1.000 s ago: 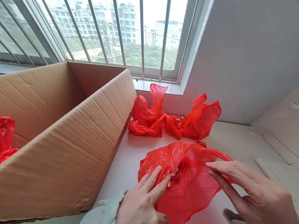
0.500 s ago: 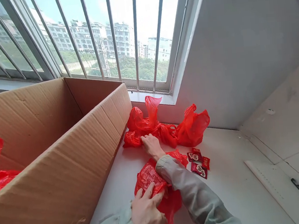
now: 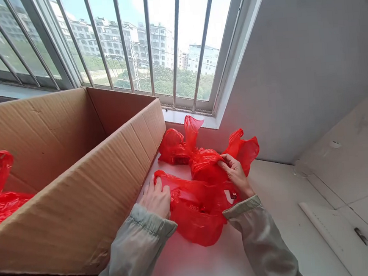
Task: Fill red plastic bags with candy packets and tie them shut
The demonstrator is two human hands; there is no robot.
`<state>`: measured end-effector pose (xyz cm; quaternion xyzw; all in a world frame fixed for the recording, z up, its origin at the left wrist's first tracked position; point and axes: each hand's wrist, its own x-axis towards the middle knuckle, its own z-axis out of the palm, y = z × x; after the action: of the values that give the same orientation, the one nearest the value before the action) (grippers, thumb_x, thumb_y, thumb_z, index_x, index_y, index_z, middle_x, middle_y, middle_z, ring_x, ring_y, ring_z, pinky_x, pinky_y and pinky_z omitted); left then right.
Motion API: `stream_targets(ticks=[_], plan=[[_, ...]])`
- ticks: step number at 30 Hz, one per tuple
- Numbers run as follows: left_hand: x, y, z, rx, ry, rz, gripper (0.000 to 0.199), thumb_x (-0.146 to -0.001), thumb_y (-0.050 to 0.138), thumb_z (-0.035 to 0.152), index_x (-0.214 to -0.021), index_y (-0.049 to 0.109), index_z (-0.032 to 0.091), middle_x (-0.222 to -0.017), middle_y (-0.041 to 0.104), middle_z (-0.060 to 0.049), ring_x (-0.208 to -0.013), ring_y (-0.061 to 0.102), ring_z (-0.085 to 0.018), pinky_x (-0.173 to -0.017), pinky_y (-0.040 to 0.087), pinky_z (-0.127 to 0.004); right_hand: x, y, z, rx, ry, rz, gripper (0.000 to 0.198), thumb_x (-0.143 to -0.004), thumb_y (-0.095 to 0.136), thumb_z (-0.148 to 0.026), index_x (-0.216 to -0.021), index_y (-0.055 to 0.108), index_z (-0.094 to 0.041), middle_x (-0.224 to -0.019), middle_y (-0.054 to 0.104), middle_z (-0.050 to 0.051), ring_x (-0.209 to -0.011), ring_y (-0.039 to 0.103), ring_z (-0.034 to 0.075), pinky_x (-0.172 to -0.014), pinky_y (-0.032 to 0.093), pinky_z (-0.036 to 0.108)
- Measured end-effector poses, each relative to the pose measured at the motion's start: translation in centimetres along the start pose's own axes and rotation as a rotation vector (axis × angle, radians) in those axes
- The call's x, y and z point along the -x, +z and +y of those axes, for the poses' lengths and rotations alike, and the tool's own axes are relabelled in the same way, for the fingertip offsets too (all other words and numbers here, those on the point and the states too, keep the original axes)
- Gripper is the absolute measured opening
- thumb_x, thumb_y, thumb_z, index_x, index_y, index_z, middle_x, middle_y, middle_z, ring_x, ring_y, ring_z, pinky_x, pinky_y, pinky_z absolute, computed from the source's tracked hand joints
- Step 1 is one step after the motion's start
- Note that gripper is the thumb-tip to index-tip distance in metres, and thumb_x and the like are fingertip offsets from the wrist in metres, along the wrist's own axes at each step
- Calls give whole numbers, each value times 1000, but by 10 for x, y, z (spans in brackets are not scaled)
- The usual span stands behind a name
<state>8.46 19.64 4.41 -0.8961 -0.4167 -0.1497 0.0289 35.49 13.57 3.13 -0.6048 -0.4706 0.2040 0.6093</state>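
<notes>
Step in hand: judged to be handling of the spread red bag, probably opening or laying out its film.
Left hand: fingers on the bag's left corner; thumb hidden, so a firm grip cannot be confirmed.
Right hand: thumb and fingertips pinch red film; whether it belongs to this bag or to one behind cannot be told.
Bag position: on the white table, between the hands and extending nearer to the body than both.
Printed sachet: by the bag's right side, below the right hand.
Adjacent items: cardboard box just beside the left hand; bunched red bag beyond it, near the window.
Next move calls for: controlled tension on thin film, which could tear or slip.
</notes>
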Motion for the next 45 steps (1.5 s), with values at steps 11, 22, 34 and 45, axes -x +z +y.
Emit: stream_targets(ticks=[11,22,34,45], plan=[[-34,-14,37,25,-160,190,23,-85,38,4,-98,57,9,-148,29,-35,-122,53,-44,-93,50,-48,18,-62,-51,-285,-34,282,31,-74,76,-46,-90,65,-22,-87,68,-1,-74,59,13,-67,48,23],[-131,-32,67,192,-276,180,33,-92,40,8,-124,46,-1,-154,13,-37,-146,13,-45,-113,34,-52,55,-89,-35,-210,60,197,27,-78,74,-42,-95,69,-21,-94,70,1,-82,61,14,-74,49,24],[-13,-34,80,408,556,-155,42,-85,69,13,-124,55,18,-144,50,-13,-134,45,-28,-108,43,-45,91,-58,-41,67,98,-393,17,-81,71,-30,-94,73,-19,-89,70,2,-88,63,18,-84,48,31],[-33,0,62,740,587,67,35,-98,45,31,-68,57,18,-61,54,1,-57,48,-13,-62,41,-26,100,-56,-40,18,143,-81,21,-81,71,-35,-73,61,-19,-68,56,-3,-61,47,10,-56,39,22]])
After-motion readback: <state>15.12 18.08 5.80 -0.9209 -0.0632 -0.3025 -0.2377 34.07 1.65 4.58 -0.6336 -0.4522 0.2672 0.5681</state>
